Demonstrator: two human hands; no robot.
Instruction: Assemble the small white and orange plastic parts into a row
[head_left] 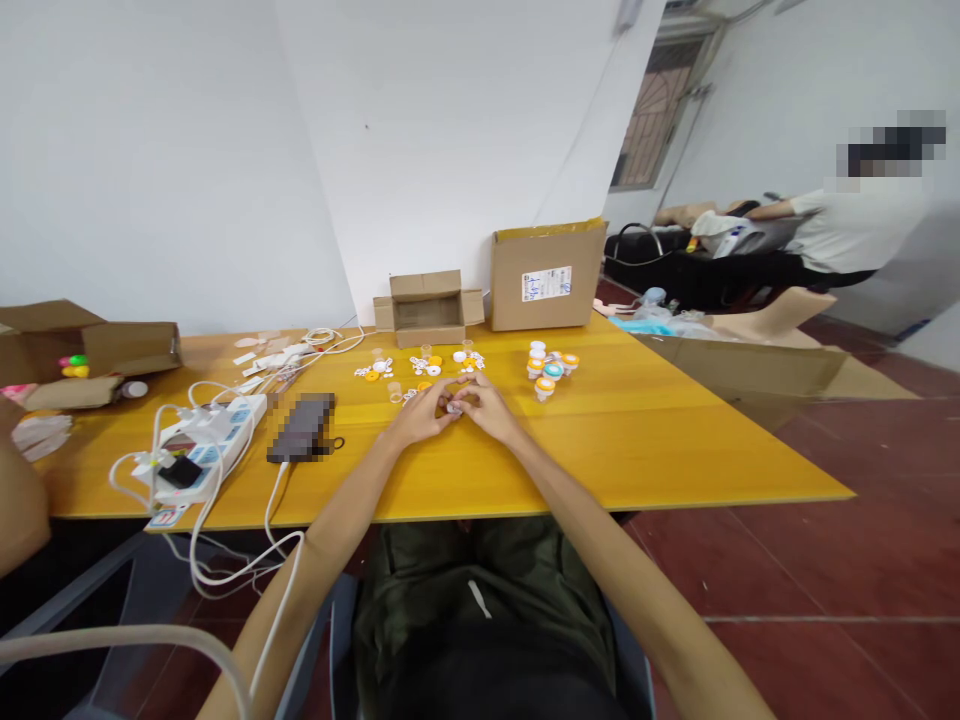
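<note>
My left hand [421, 414] and my right hand [484, 408] meet above the yellow wooden table [600, 450], fingers closed around a small whitish piece [454, 408] whose kind I cannot make out. Just beyond them lie small heaps of white and orange plastic parts [373, 374], among them orange rings, white discs and tiny white pieces. Clear plastic cups [395, 393] stand beside these heaps. To the right of my hands is a cluster of assembled cups with orange, white and teal tops [545, 386].
An open small carton [427, 312] and a taped large carton [547, 285] stand at the back. On the left are a power strip [217, 450] with white cables, a phone [301, 428] and an open box [135, 347]. A person's arm [19, 490] shows far left; another person [855, 225] sits far right.
</note>
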